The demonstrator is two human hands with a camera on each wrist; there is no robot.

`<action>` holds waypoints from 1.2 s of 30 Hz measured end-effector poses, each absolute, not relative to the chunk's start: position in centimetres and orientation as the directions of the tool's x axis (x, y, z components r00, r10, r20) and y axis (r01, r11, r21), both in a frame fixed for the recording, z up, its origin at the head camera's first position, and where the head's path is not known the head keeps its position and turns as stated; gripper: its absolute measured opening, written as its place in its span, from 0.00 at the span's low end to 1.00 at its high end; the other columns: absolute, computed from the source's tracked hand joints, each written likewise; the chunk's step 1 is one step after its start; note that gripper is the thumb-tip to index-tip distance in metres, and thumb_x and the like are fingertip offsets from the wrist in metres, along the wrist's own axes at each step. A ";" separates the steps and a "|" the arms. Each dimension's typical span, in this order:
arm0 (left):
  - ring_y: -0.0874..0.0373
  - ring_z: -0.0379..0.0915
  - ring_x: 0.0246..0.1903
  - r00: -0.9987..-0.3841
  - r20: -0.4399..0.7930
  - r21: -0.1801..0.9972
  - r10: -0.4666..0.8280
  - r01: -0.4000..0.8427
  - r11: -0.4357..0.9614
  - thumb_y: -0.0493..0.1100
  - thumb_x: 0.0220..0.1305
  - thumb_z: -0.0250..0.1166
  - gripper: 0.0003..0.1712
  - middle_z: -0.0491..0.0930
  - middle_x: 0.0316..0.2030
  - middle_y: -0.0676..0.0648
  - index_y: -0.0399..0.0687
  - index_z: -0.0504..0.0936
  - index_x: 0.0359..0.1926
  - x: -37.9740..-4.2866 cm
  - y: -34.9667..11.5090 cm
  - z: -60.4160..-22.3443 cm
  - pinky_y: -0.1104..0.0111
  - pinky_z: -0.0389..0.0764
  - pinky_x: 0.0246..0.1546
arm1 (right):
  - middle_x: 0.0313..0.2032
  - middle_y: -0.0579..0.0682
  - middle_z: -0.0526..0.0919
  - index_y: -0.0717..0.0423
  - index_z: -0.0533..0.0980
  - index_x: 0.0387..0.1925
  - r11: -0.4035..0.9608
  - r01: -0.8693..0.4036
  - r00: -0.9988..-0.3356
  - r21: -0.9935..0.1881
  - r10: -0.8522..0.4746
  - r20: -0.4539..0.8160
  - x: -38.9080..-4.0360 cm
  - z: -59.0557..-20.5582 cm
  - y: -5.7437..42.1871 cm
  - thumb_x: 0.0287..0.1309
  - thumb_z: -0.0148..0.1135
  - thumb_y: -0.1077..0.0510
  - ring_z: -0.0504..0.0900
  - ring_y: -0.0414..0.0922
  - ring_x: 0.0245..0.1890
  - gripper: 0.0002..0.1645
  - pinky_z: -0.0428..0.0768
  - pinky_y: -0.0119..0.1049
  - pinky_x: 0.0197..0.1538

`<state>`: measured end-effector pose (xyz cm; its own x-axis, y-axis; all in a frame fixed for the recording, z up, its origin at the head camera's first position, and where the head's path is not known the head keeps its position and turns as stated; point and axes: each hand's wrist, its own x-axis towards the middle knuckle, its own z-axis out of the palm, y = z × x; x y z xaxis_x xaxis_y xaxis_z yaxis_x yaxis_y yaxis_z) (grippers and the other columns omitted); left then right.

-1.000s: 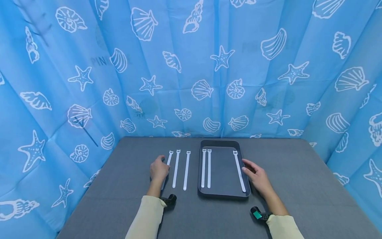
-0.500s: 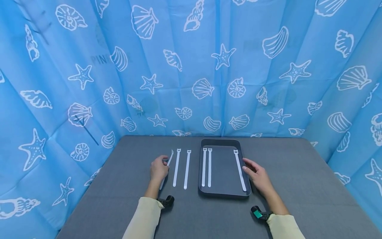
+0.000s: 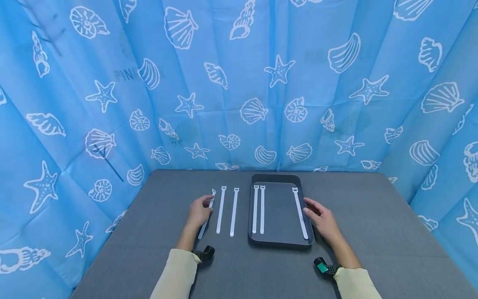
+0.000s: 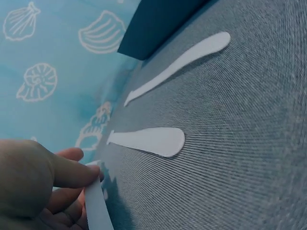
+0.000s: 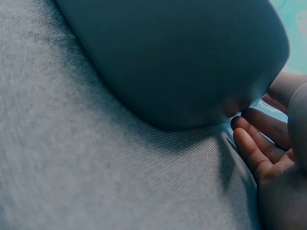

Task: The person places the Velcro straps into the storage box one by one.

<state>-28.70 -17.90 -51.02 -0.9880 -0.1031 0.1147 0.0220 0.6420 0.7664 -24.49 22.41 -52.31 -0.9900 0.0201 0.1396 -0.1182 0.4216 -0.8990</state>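
My left hand (image 3: 198,212) pinches a white cable tie (image 3: 207,220), a flat strap with a slotted head, between thumb and fingers. In the left wrist view the held cable tie (image 4: 97,208) rises from the fingertips, clear of the cloth there. Two more cable ties, a middle one (image 3: 221,211) and a right one (image 3: 234,214), lie side by side on the table. My right hand (image 3: 324,222) is at the right side of a dark grey tray (image 3: 280,241), its relaxed fingers against the outer wall. In the right wrist view those fingers (image 5: 249,143) sit beneath the tray's edge.
Inside the tray, two cable ties (image 3: 258,209) lie close together on the left and one cable tie (image 3: 300,214) slants along the right. The grey cloth-covered table (image 3: 261,274) ends at a blue shell-patterned curtain (image 3: 239,83). A black wrist camera (image 3: 204,254) sits by the left sleeve.
The left hand has taken the leftmost cable tie between its fingers; the strap's head has tilted and its lower end has shifted slightly left. The right hand and tray stay put.
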 end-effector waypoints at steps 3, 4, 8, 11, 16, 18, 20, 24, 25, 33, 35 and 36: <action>0.41 0.73 0.52 -0.992 0.099 0.791 -0.080 0.030 0.612 0.30 0.62 0.62 0.24 0.79 0.50 0.40 0.47 0.78 0.60 -28.5 -18.1 -50.8 0.49 0.75 0.50 | 0.65 0.64 0.68 0.62 0.65 0.68 0.420 -0.116 -0.990 -0.900 0.023 0.138 -24.5 -52.3 22.4 0.71 0.54 0.58 0.68 0.60 0.62 0.28 0.67 0.56 0.62; 0.42 0.73 0.53 -0.993 0.095 0.801 -0.072 0.033 0.597 0.30 0.63 0.61 0.24 0.79 0.50 0.40 0.46 0.78 0.60 -28.4 -18.1 -50.7 0.49 0.75 0.51 | 0.65 0.64 0.68 0.62 0.65 0.68 0.420 -0.114 -0.990 -0.900 0.024 0.137 -24.5 -52.3 22.4 0.71 0.54 0.58 0.68 0.59 0.62 0.28 0.67 0.56 0.62; 0.43 0.73 0.54 -0.996 0.075 0.844 -0.045 0.039 0.535 0.30 0.65 0.58 0.23 0.81 0.50 0.42 0.43 0.77 0.60 -28.2 -18.4 -50.5 0.48 0.73 0.53 | 0.65 0.64 0.68 0.63 0.65 0.67 0.420 -0.113 -0.990 -0.900 0.025 0.136 -24.5 -52.3 22.4 0.71 0.54 0.58 0.68 0.60 0.62 0.27 0.67 0.56 0.62; 0.42 0.72 0.56 -0.997 0.065 0.872 -0.047 0.034 0.489 0.29 0.66 0.57 0.21 0.81 0.50 0.41 0.41 0.78 0.59 -28.2 -18.5 -50.3 0.48 0.71 0.56 | 0.65 0.64 0.68 0.63 0.65 0.68 0.418 -0.112 -0.991 -0.901 0.025 0.135 -24.5 -52.3 22.4 0.71 0.53 0.58 0.68 0.60 0.62 0.27 0.67 0.56 0.62; 0.42 0.69 0.58 -0.996 0.060 0.901 -0.060 0.028 0.432 0.30 0.66 0.58 0.19 0.80 0.52 0.41 0.40 0.79 0.58 -28.1 -18.5 -49.7 0.48 0.69 0.58 | 0.65 0.64 0.67 0.62 0.65 0.68 0.414 -0.117 -0.990 -0.903 0.024 0.139 -24.5 -52.4 22.4 0.71 0.53 0.58 0.67 0.60 0.63 0.27 0.66 0.56 0.62; 0.43 0.68 0.59 -0.996 0.058 0.911 -0.063 0.027 0.411 0.31 0.66 0.59 0.20 0.79 0.53 0.42 0.40 0.79 0.58 -28.0 -18.5 -49.3 0.49 0.68 0.58 | 0.65 0.64 0.68 0.62 0.65 0.68 0.414 -0.118 -0.990 -0.903 0.025 0.141 -24.5 -52.4 22.4 0.71 0.53 0.58 0.67 0.60 0.63 0.27 0.66 0.56 0.62; 0.44 0.68 0.59 -0.996 0.059 0.914 -0.063 0.029 0.404 0.32 0.67 0.59 0.20 0.79 0.54 0.42 0.41 0.79 0.59 -27.9 -18.4 -48.9 0.49 0.68 0.58 | 0.65 0.64 0.68 0.62 0.65 0.68 0.412 -0.118 -0.990 -0.904 0.026 0.141 -24.5 -52.4 22.4 0.71 0.53 0.58 0.68 0.60 0.63 0.27 0.66 0.56 0.62; 0.46 0.69 0.58 -0.997 0.060 0.909 -0.055 0.032 0.415 0.32 0.67 0.59 0.21 0.78 0.55 0.44 0.43 0.78 0.60 -27.6 -18.1 -48.4 0.51 0.71 0.56 | 0.65 0.64 0.68 0.62 0.65 0.68 0.419 -0.113 -0.990 -0.901 0.028 0.138 -24.5 -52.3 22.5 0.71 0.53 0.58 0.68 0.60 0.62 0.27 0.67 0.56 0.62; 0.46 0.70 0.57 -0.997 0.063 0.906 -0.052 0.036 0.422 0.32 0.67 0.59 0.21 0.78 0.55 0.44 0.44 0.78 0.60 -27.6 -18.0 -48.2 0.52 0.72 0.55 | 0.65 0.64 0.68 0.62 0.65 0.68 0.421 -0.112 -0.990 -0.900 0.029 0.136 -24.5 -52.3 22.5 0.71 0.53 0.58 0.68 0.60 0.62 0.27 0.67 0.56 0.62; 0.52 0.78 0.39 -0.997 0.072 0.914 0.008 0.069 0.401 0.32 0.65 0.62 0.24 0.75 0.55 0.40 0.47 0.77 0.61 -27.2 -17.0 -47.4 0.60 0.80 0.38 | 0.65 0.64 0.67 0.61 0.65 0.68 0.421 -0.100 -0.992 -0.902 0.033 0.125 -24.5 -52.3 22.5 0.71 0.53 0.57 0.67 0.60 0.63 0.28 0.66 0.56 0.63; 0.53 0.78 0.38 -0.998 0.062 0.918 0.024 0.066 0.390 0.33 0.65 0.62 0.24 0.75 0.56 0.40 0.47 0.77 0.62 -27.2 -16.9 -47.3 0.60 0.81 0.39 | 0.65 0.64 0.67 0.62 0.65 0.68 0.417 -0.103 -0.991 -0.903 0.032 0.128 -24.5 -52.3 22.5 0.71 0.53 0.57 0.67 0.59 0.63 0.28 0.66 0.56 0.63; 0.53 0.78 0.38 -0.998 0.061 0.920 0.033 0.069 0.385 0.33 0.65 0.63 0.25 0.75 0.56 0.40 0.47 0.76 0.62 -27.2 -16.8 -47.3 0.59 0.81 0.39 | 0.65 0.64 0.68 0.62 0.65 0.68 0.415 -0.104 -0.991 -0.904 0.032 0.129 -24.5 -52.3 22.5 0.71 0.53 0.57 0.67 0.59 0.63 0.28 0.66 0.56 0.63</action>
